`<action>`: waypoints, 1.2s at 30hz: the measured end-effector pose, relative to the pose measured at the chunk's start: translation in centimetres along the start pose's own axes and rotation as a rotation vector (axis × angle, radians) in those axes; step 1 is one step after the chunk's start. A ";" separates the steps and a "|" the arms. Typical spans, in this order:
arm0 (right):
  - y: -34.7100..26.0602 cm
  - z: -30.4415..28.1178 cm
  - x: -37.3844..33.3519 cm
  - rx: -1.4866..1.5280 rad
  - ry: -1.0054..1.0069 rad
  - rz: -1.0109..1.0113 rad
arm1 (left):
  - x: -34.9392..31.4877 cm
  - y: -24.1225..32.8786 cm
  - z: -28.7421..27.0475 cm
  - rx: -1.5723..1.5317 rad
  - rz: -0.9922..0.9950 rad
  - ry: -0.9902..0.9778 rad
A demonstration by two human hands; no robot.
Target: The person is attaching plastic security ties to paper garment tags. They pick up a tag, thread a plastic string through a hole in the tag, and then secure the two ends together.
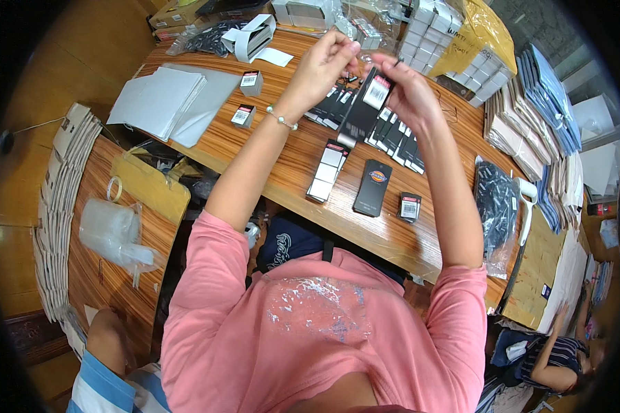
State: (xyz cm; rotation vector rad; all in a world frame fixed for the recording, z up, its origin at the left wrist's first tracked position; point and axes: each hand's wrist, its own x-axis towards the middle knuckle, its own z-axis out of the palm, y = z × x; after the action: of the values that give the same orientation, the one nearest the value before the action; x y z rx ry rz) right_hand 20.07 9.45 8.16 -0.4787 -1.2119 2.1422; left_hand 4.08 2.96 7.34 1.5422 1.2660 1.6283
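My right hand [415, 93] grips black hang tags [366, 104] by their upper end, with a red-and-white barcode label facing up. My left hand [332, 55] is closed in a pinch beside it; what its fingertips hold, perhaps a thin string, is too small to make out. Under my hands lie rows of black tags [398, 141] with white labels. Nearer to me on the wooden table [289, 189] are a stack of white-labelled tags [327, 171], a black tag stack [373, 187] with a colourful emblem, and a small stack of labels [409, 206].
White sheets [157, 102] and two small label stacks [251, 82] lie left. A bag of black strings [496, 206] sits right, near folded garments [523, 131]. White boxes [430, 41] stand at the back. One person [561, 361] is lower right; another's striped sleeve [103, 385] shows lower left.
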 end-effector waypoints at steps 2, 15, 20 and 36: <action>-0.1 -0.3 2.7 0.002 0.073 -0.086 | -0.3 0.7 0.1 -0.045 -0.055 -0.053; -1.5 -8.0 11.2 -0.511 0.254 -0.085 | 3.0 -6.7 -2.8 0.190 -0.198 -0.391; 0.4 -6.4 10.6 -0.280 0.329 0.072 | 0.1 -9.6 -3.5 0.122 -0.329 -0.393; -5.1 -5.6 11.2 -0.964 0.234 -0.178 | 0.0 -9.7 -4.1 0.141 -0.406 -0.349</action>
State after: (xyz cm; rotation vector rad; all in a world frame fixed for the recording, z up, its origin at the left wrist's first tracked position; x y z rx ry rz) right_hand 16.74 22.48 9.61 -0.9370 -2.0017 1.1936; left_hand -1.87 5.82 -0.89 1.4524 1.4048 0.9880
